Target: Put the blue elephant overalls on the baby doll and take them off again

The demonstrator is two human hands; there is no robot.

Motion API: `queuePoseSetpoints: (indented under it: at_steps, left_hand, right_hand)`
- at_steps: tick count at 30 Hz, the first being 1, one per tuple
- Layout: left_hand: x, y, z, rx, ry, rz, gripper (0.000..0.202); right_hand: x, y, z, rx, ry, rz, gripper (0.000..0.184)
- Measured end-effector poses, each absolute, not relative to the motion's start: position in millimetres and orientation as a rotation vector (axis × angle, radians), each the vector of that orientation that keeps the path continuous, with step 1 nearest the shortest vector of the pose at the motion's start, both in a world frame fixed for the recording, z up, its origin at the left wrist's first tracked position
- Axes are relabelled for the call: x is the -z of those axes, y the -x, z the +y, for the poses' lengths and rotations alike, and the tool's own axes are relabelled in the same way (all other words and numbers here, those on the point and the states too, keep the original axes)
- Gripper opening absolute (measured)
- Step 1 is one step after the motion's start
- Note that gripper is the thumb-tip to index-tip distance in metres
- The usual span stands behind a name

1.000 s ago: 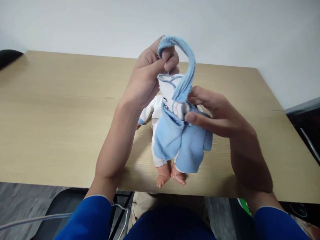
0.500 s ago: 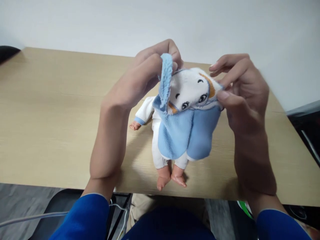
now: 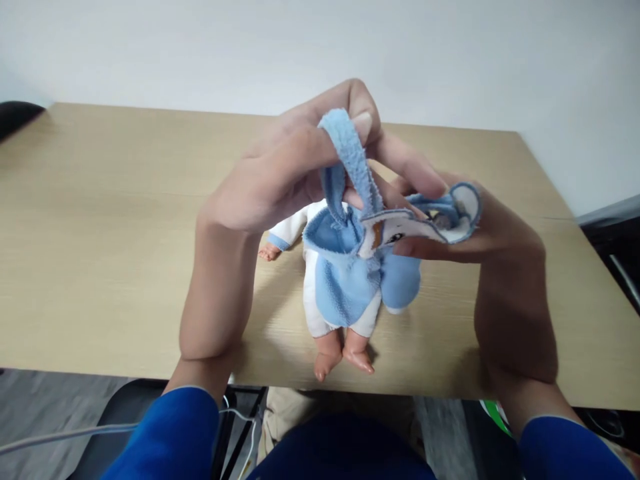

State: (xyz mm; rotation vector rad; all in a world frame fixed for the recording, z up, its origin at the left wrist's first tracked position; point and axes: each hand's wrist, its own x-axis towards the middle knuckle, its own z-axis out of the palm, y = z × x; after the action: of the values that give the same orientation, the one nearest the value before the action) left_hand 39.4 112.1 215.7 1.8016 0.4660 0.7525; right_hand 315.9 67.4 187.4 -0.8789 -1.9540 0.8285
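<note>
A doll [image 3: 315, 307] in a white outfit lies on its back on the table, its bare feet toward me and one arm stretched out to the left. Above its body is a light blue and white fleecy doll's hat [image 3: 345, 290] with embroidered eyes and rounded blue flaps. My left hand [image 3: 287, 170] is closed on the hat's blue strap, holding it up in a loop. My right hand [image 3: 500, 230] grips the white face part, which is now folded and seen edge-on. The doll's head is hidden behind the hat and my hands.
The light wooden table [image 3: 125, 253] reaches back to a white wall [image 3: 200, 47]. Black chair parts [image 3: 115, 427] and a pale cable [image 3: 75, 433] are below the front edge at left. A dark object [image 3: 617, 253] stands beyond the right edge.
The hat's white face part has turned from facing me to edge-on and folded. My right hand has moved lower and closer to my left, and the strap now stands out as a loop.
</note>
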Motion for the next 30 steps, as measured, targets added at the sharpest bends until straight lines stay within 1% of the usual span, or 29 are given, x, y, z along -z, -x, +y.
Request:
queuePoseSetpoints:
  at_steps: [2, 4, 6, 8, 11, 14, 16, 18, 20, 23, 25, 28, 30]
  left_hand:
    - [-218, -37, 112, -0.775, -1.819, 0.498, 0.025]
    - [-218, -37, 112, -0.825, -1.868, 0.581, 0.028]
    - [-216, -39, 113, -0.896, -1.914, 0.695, 0.030]
    - [-215, -41, 113, -0.962, -1.917, 0.762, 0.023]
    - [-212, -40, 115, -0.944, -1.982, 0.795, 0.017]
    - [-209, -33, 118, -0.899, -2.227, 0.945, 0.005]
    - [-208, -27, 119, -0.888, -2.403, 0.999, 0.014]
    - [-209, -22, 119, -0.792, -2.486, 0.877, 0.027]
    - [-212, -22, 117, -0.645, -2.436, 0.733, 0.037]
    - [-215, -29, 117, -0.550, -2.325, 0.673, 0.043]
    - [-214, -36, 119, -0.581, -2.268, 0.593, 0.037]
    - [-204, -44, 125, -0.741, -2.148, 0.461, 0.022]
    - [-196, -48, 129, -0.866, -2.130, 0.396, 0.016]
  right_hand:
    - [-187, -319, 66, -0.870, 0.854, -1.980, 0.062]
    - [-188, -323, 65, -0.908, 0.835, -2.011, 0.059]
    - [-190, -327, 64, -0.943, 0.799, -2.059, 0.051]
    - [-193, -331, 64, -0.971, 0.745, -2.089, 0.043]
    - [-196, -332, 65, -1.022, 0.702, -2.005, 0.042]
    - [-196, -329, 64, -1.040, 0.786, -1.797, 0.040]
    - [-197, -327, 62, -1.031, 0.822, -1.674, 0.043]
    - [-198, -325, 60, -1.056, 0.821, -1.614, 0.050]
    - [-200, -322, 57, -1.104, 0.836, -1.601, 0.055]
    - [-202, -318, 53, -1.107, 0.865, -1.597, 0.060]
    - [-200, -316, 54, -1.076, 0.875, -1.582, 0.061]
    - [-190, -320, 67, -0.870, 0.885, -1.494, 0.047]
    - [-181, -327, 83, -0.675, 0.910, -1.460, 0.054]
